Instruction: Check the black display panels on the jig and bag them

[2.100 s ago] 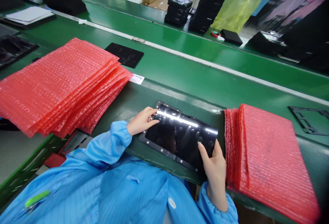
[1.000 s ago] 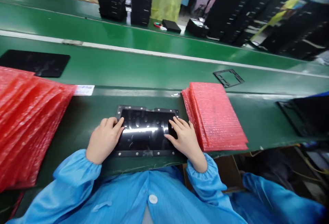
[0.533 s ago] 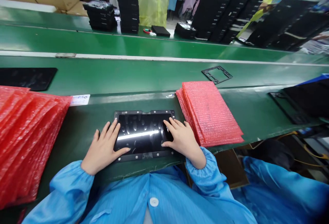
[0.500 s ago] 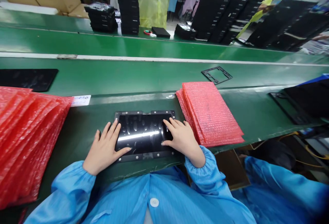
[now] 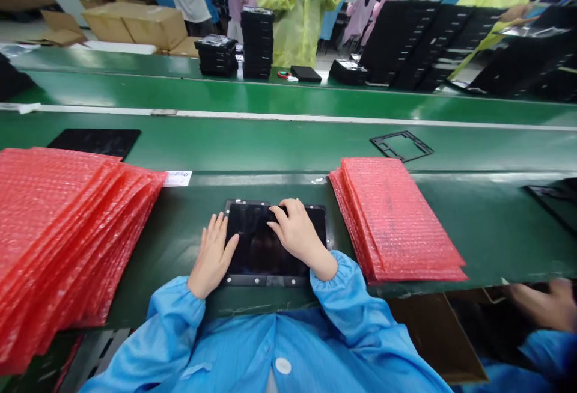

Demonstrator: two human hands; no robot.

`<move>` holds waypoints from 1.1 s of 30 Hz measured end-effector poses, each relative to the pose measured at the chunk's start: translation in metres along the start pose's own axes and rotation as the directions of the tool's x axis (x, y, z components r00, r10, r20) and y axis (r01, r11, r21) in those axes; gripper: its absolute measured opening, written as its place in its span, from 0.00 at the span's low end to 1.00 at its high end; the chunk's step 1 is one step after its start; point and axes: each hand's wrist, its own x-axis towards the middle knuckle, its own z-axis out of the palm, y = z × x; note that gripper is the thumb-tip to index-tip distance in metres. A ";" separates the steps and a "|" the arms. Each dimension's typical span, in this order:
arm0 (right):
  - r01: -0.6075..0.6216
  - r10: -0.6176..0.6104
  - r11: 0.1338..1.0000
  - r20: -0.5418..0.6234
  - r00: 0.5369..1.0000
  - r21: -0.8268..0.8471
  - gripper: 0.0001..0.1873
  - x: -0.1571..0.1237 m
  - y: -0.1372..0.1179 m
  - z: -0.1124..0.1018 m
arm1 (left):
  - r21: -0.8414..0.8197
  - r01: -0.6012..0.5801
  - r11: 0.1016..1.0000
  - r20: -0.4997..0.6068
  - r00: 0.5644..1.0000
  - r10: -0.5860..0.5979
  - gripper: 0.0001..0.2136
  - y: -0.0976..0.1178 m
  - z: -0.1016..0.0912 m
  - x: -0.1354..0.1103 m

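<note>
A glossy black panel (image 5: 256,249) with a tabbed frame lies flat on the green bench right in front of me. My left hand (image 5: 211,258) rests open along its left edge, fingers stretched out and thumb on the glass. My right hand (image 5: 295,234) lies on top of the panel with its fingers curled, fingertips touching the upper middle of the glass. Both arms wear blue sleeves.
A big fanned stack of red bubble bags (image 5: 63,231) fills the left; a smaller stack (image 5: 396,219) lies right of the panel. On the conveyor belt (image 5: 288,140) are a black sheet (image 5: 97,140) and a black frame (image 5: 401,145). Another person's hand (image 5: 543,304) shows at lower right. People in coats stand beyond stacked black trays (image 5: 256,41).
My right hand has slid left from the panel's right end onto its middle. The left hand stays at the left edge. My view has lifted and shifted slightly.
</note>
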 end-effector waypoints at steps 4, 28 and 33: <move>0.013 -0.007 0.999 -0.162 0.987 0.034 0.19 -0.005 0.002 -0.011 | -0.502 0.106 0.858 -0.082 0.982 -0.170 0.24 0.025 -0.009 -0.001; -0.374 0.263 0.483 0.277 0.924 0.792 0.25 -0.076 0.003 -0.059 | -0.942 0.255 0.217 0.127 0.872 -0.474 0.12 0.010 -0.041 0.029; -0.361 0.238 0.465 0.279 0.930 0.808 0.25 -0.079 0.002 -0.058 | -0.930 0.280 0.237 0.143 0.872 -0.468 0.13 0.003 -0.037 0.028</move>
